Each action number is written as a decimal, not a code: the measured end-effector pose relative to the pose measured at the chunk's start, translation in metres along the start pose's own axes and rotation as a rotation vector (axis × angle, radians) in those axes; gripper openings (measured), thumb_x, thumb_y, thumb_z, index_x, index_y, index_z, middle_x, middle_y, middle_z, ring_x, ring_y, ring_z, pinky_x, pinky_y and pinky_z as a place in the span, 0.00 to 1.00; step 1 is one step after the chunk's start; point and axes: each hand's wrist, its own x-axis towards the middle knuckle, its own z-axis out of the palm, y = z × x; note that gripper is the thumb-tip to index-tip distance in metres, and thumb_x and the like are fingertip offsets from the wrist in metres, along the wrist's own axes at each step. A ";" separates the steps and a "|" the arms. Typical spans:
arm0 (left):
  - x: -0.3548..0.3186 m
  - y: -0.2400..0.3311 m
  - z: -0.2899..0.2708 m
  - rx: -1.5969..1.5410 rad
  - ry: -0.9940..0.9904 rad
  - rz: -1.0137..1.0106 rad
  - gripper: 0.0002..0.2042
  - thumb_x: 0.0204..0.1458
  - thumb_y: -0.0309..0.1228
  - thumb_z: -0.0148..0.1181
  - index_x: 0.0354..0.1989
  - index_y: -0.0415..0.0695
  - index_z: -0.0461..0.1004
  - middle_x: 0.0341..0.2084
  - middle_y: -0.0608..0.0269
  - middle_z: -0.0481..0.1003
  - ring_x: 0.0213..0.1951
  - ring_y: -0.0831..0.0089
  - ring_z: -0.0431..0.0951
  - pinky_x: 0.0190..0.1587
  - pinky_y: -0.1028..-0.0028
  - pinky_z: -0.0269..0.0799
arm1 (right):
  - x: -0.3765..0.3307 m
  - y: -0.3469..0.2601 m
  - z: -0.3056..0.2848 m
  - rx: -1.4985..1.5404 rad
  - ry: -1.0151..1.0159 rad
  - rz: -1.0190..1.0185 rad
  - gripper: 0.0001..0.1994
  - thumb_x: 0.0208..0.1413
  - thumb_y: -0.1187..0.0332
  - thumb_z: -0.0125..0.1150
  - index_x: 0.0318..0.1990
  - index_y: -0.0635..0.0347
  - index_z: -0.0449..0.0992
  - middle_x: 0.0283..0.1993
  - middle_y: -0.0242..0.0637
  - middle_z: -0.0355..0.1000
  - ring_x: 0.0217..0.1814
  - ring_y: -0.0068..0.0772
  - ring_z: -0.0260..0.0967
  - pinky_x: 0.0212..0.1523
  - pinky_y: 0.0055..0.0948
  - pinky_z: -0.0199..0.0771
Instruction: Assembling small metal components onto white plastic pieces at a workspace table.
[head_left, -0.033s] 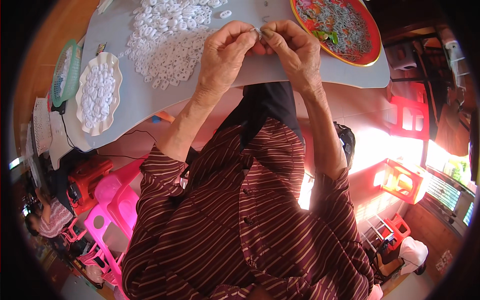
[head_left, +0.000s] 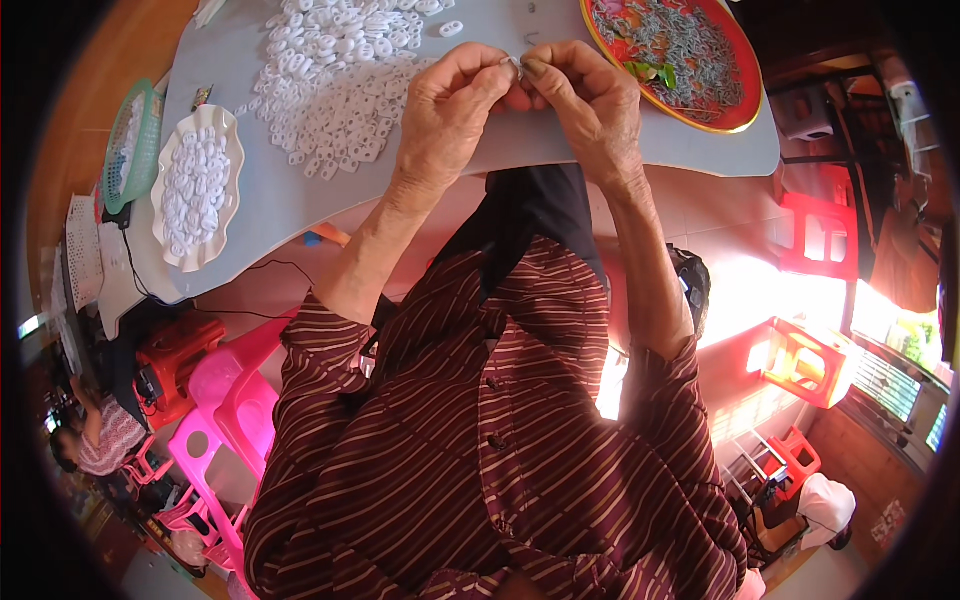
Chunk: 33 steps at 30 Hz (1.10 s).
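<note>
Above the table's near edge, my left hand (head_left: 452,108) and my right hand (head_left: 590,105) meet, thumbs and forefingers pinched together. A small whitish piece (head_left: 515,65) shows between the fingertips, mostly covered, gripped by my left hand. What my right fingers pinch is too small to make out. Left of my hands lies a big heap of white oval plastic pieces (head_left: 325,45), with smaller flat white plastic pieces (head_left: 340,125) spread on its near side. To the right of my hands, a red round tray (head_left: 738,62) with a gold rim holds many small grey metal hooks (head_left: 690,60).
A wavy-edged white dish (head_left: 234,165) of white oval pieces sits at the table's left, beside a green basket (head_left: 150,140). One loose oval piece (head_left: 452,28) lies near the heap. Pink chairs (head_left: 235,400), red stools (head_left: 805,360) and another person (head_left: 105,435) are farther off.
</note>
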 end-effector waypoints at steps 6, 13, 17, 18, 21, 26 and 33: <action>-0.004 -0.002 0.007 0.044 0.027 0.086 0.06 0.56 0.28 0.52 0.34 0.37 0.72 0.21 0.69 0.73 0.27 0.85 0.70 0.33 0.85 0.66 | -0.001 0.000 0.002 -0.040 0.014 -0.014 0.08 0.55 0.69 0.58 0.31 0.66 0.74 0.22 0.28 0.71 0.23 0.13 0.62 0.25 0.15 0.64; -0.003 -0.004 0.004 0.122 0.071 0.121 0.07 0.56 0.29 0.53 0.34 0.37 0.72 0.21 0.71 0.71 0.26 0.87 0.67 0.31 0.86 0.64 | 0.002 -0.006 0.000 -0.030 0.004 0.042 0.09 0.56 0.67 0.57 0.31 0.66 0.74 0.20 0.28 0.70 0.22 0.13 0.60 0.23 0.15 0.61; -0.005 -0.005 0.001 0.014 0.066 0.055 0.06 0.56 0.28 0.52 0.33 0.38 0.72 0.22 0.70 0.72 0.26 0.86 0.69 0.32 0.85 0.65 | 0.002 -0.005 0.002 -0.016 0.017 0.016 0.09 0.57 0.67 0.56 0.33 0.66 0.74 0.21 0.28 0.69 0.23 0.14 0.61 0.26 0.15 0.63; -0.005 -0.005 0.000 0.014 0.067 0.055 0.06 0.56 0.28 0.52 0.33 0.38 0.72 0.22 0.70 0.72 0.26 0.86 0.69 0.32 0.85 0.65 | 0.000 -0.004 0.002 -0.016 0.016 0.016 0.09 0.57 0.67 0.56 0.33 0.66 0.74 0.21 0.28 0.69 0.23 0.14 0.61 0.26 0.15 0.63; -0.004 -0.002 0.000 -0.033 0.029 0.050 0.06 0.56 0.28 0.52 0.33 0.38 0.72 0.22 0.69 0.72 0.26 0.85 0.69 0.32 0.85 0.66 | 0.000 -0.002 0.002 -0.006 -0.029 -0.005 0.08 0.56 0.68 0.57 0.33 0.66 0.74 0.22 0.27 0.69 0.24 0.14 0.62 0.27 0.16 0.64; -0.008 -0.002 0.004 0.112 0.043 0.028 0.05 0.55 0.28 0.53 0.33 0.39 0.72 0.21 0.70 0.72 0.26 0.86 0.69 0.31 0.85 0.65 | -0.003 -0.002 0.000 -0.098 -0.003 -0.006 0.06 0.55 0.70 0.58 0.32 0.65 0.74 0.22 0.27 0.70 0.24 0.13 0.61 0.26 0.15 0.63; -0.007 -0.001 0.007 0.245 0.119 0.144 0.05 0.55 0.27 0.52 0.34 0.39 0.71 0.20 0.70 0.71 0.26 0.87 0.69 0.31 0.85 0.65 | 0.001 -0.001 0.002 -0.112 -0.002 0.012 0.07 0.55 0.68 0.59 0.32 0.64 0.74 0.20 0.25 0.69 0.23 0.12 0.60 0.25 0.15 0.62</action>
